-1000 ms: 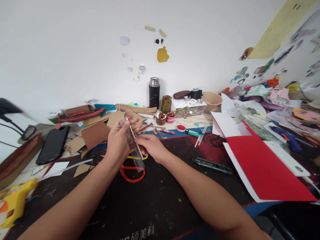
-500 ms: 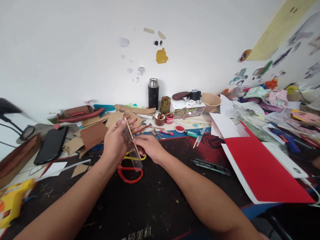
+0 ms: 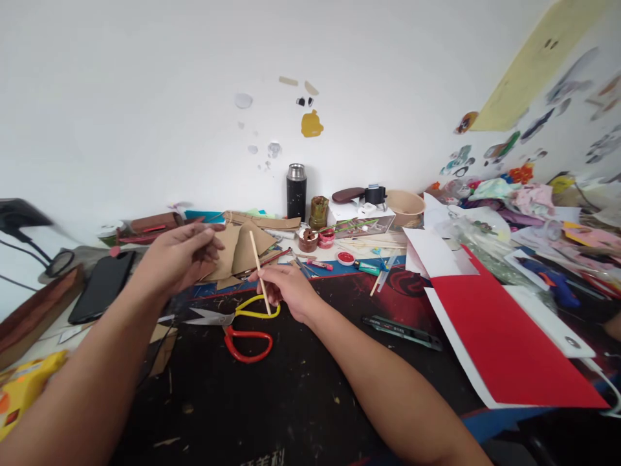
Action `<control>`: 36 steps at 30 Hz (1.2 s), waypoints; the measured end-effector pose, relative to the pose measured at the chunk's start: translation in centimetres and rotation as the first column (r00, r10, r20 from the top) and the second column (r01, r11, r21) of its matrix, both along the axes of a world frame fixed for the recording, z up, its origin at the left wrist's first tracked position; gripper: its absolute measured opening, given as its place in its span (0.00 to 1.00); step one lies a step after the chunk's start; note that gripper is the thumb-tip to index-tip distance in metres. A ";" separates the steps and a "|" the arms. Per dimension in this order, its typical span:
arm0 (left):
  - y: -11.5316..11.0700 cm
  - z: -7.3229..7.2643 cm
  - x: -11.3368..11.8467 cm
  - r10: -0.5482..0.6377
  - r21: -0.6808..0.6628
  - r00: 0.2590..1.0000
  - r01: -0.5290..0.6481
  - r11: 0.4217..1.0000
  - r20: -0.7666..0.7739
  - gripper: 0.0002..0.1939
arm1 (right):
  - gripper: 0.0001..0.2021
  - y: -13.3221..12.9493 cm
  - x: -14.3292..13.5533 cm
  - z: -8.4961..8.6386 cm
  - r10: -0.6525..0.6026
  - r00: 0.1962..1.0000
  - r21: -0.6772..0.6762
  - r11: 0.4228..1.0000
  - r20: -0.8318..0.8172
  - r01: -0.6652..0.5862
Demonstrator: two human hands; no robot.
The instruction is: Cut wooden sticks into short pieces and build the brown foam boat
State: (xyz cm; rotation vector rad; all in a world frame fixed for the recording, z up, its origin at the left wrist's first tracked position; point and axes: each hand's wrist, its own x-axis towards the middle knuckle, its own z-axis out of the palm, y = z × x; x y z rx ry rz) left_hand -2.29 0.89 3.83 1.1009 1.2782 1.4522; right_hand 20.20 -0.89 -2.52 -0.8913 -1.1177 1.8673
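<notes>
A thin wooden stick (image 3: 259, 275) stands nearly upright between the fingers of my right hand (image 3: 287, 289), which is closed on it. My left hand (image 3: 180, 260) hovers over the left side of the desk, fingers loosely curved and apart, with nothing visible in them. Below the stick lie open scissors (image 3: 248, 346) with one yellow and one red handle, their blades pointing left. Behind the hands are pieces of brown cardboard (image 3: 252, 249).
A green utility knife (image 3: 402, 332) lies right of my forearm, beside red card (image 3: 514, 343). At the left are a black phone (image 3: 103, 285) and a yellow glue gun (image 3: 29, 388). A thermos (image 3: 296, 193) and small paint pots (image 3: 307, 239) line the back.
My left hand has let go of the stick and moved left. The clear plastic strip that was along the stick is out of sight. The right hand keeps the stick.
</notes>
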 end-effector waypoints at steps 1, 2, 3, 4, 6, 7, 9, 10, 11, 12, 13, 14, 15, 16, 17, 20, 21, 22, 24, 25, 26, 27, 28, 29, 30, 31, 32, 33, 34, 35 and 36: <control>0.0 0.0 -0.7 -0.073 -0.027 0.975 0.069 0.997 -0.211 0.12 | 0.10 0.0 0.0 0.0 0.003 1.000 -0.003 1.000 -0.006 -0.003; 0.0 -0.1 -1.3 -0.155 -0.085 0.893 0.132 0.988 -0.421 0.14 | 0.10 -0.1 0.0 0.1 0.006 1.000 -0.005 1.000 -0.010 -0.006; 0.1 -0.3 -1.8 -0.225 -0.145 0.774 0.173 0.974 -0.592 0.15 | 0.10 -0.1 0.0 0.1 0.007 1.000 -0.007 1.000 -0.013 -0.007; 0.3 -0.5 -2.1 -0.251 -0.171 0.659 0.184 0.968 -0.709 0.15 | 0.10 -0.2 0.0 0.2 0.006 1.000 -0.006 1.000 -0.016 -0.006; 0.5 -0.8 -2.2 -0.253 -0.174 0.551 0.193 0.966 -0.795 0.14 | 0.10 -0.3 -0.1 0.2 -0.001 1.000 -0.005 1.000 -0.022 0.001; 0.6 -0.8 -2.0 -0.236 -0.154 0.536 0.194 0.969 -0.810 0.14 | 0.11 -0.3 -0.1 0.2 -0.006 1.000 -0.003 1.000 -0.024 0.006; 0.4 -0.6 -1.2 -0.207 -0.115 0.527 0.201 0.973 -0.824 0.15 | 0.11 -0.3 0.0 0.3 -0.016 1.000 0.006 1.000 -0.024 0.016; 0.2 -0.5 -0.7 -0.202 -0.104 0.526 0.210 0.972 -0.826 0.16 | 0.11 -0.4 0.0 0.3 -0.020 0.999 0.013 1.000 -0.025 0.021; -0.1 -0.3 -0.2 -0.219 -0.108 0.531 0.232 0.967 -0.819 0.17 | 0.11 -0.4 0.0 0.3 -0.025 0.999 0.021 0.999 -0.028 0.026; -0.4 -0.1 0.4 -0.252 -0.121 0.543 0.265 0.957 -0.801 0.18 | 0.11 -0.4 0.0 0.3 -0.031 0.999 0.029 0.999 -0.031 0.032; -0.8 0.1 1.0 -0.315 -0.148 0.566 0.320 0.936 -0.762 0.19 | 0.11 -0.4 0.0 0.3 -0.038 0.999 0.037 0.999 -0.035 0.039; -1.1 0.2 1.5 -0.387 -0.180 0.585 0.381 0.907 -0.713 0.19 | 0.11 -0.4 0.0 0.3 -0.046 0.998 0.044 0.998 -0.038 0.048; -1.4 0.2 2.0 -0.438 -0.199 0.614 0.418 0.886 -0.657 0.19 | 0.12 -0.4 0.0 0.3 -0.055 0.998 0.050 0.997 -0.041 0.057; -1.6 0.2 2.3 -0.476 -0.211 0.647 0.446 0.870 -0.596 0.19 | 0.12 -0.4 0.0 0.4 -0.061 0.997 0.055 0.996 -0.044 0.063; -1.7 0.1 2.6 -0.500 -0.217 0.684 0.460 0.861 -0.532 0.18 | 0.12 -0.4 0.0 0.4 -0.062 0.997 0.060 0.996 -0.047 0.064; -1.8 -0.3 3.0 -0.513 -0.224 0.805 0.463 0.858 -0.297 0.18 | 0.13 -0.5 0.1 0.6 -0.033 0.997 0.082 0.996 -0.070 0.039; -1.7 -0.4 3.0 -0.504 -0.233 0.838 0.457 0.858 -0.211 0.18 | 0.13 -0.5 0.1 0.7 -0.019 0.997 0.088 0.996 -0.079 0.025; -1.7 -0.5 2.9 -0.489 -0.246 0.863 0.449 0.859 -0.130 0.19 | 0.14 -0.5 0.1 0.8 -0.007 0.996 0.089 0.996 -0.088 0.015; -1.7 -0.7 2.8 -0.457 -0.285 0.889 0.435 0.854 -0.011 0.20 | 0.14 -0.6 0.1 0.9 0.004 0.995 0.082 0.997 -0.101 0.005; -1.7 -0.7 2.8 -0.447 -0.304 0.894 0.433 0.849 0.025 0.21 | 0.15 -0.7 0.1 1.0 0.004 0.994 0.076 0.997 -0.105 0.003; -1.7 -0.7 2.8 -0.440 -0.318 0.897 0.431 0.844 0.048 0.21 | 0.15 -0.7 0.2 1.0 0.004 0.994 0.070 0.998 -0.107 0.004; -1.7 -0.7 2.8 -0.435 -0.325 0.898 0.430 0.842 0.062 0.21 | 0.15 -0.7 0.2 1.1 0.004 0.994 0.065 0.998 -0.110 0.003; -1.7 -0.8 2.8 -0.430 -0.322 0.900 0.428 0.844 0.069 0.21 | 0.15 -0.7 0.2 1.1 0.006 0.993 0.062 0.998 -0.114 0.001; -1.8 -0.8 2.8 -0.425 -0.315 0.902 0.425 0.849 0.073 0.20 | 0.15 -0.7 0.2 1.1 0.008 0.993 0.059 0.998 -0.117 -0.001; -1.8 -0.9 2.8 -0.418 -0.305 0.905 0.421 0.854 0.078 0.19 | 0.15 -0.7 0.2 1.1 0.011 0.993 0.057 0.998 -0.121 -0.004; -1.8 -0.9 2.8 -0.411 -0.299 0.908 0.416 0.859 0.084 0.19 | 0.15 -0.7 0.3 1.1 0.013 0.992 0.056 0.998 -0.125 -0.006; -1.9 -1.0 2.8 -0.403 -0.298 0.910 0.412 0.861 0.093 0.19 | 0.15 -0.7 0.3 1.1 0.015 0.992 0.055 0.998 -0.128 -0.008; -1.9 -1.1 2.8 -0.397 -0.299 0.912 0.409 0.862 0.105 0.18 | 0.15 -0.6 0.3 1.1 0.017 0.991 0.054 0.998 -0.130 -0.010; -2.0 -1.1 2.8 -0.390 -0.301 0.914 0.406 0.863 0.117 0.18 | 0.15 -0.6 0.3 1.1 0.017 0.991 0.052 0.999 -0.133 -0.010; -2.0 -1.2 2.9 -0.382 -0.303 0.915 0.403 0.864 0.128 0.19 | 0.16 -0.6 0.3 1.1 0.013 0.991 0.049 0.999 -0.137 -0.007; -2.1 -1.1 3.0 -0.374 -0.304 0.918 0.398 0.866 0.136 0.19 | 0.16 -0.5 0.4 1.1 0.006 0.990 0.043 0.999 -0.141 0.000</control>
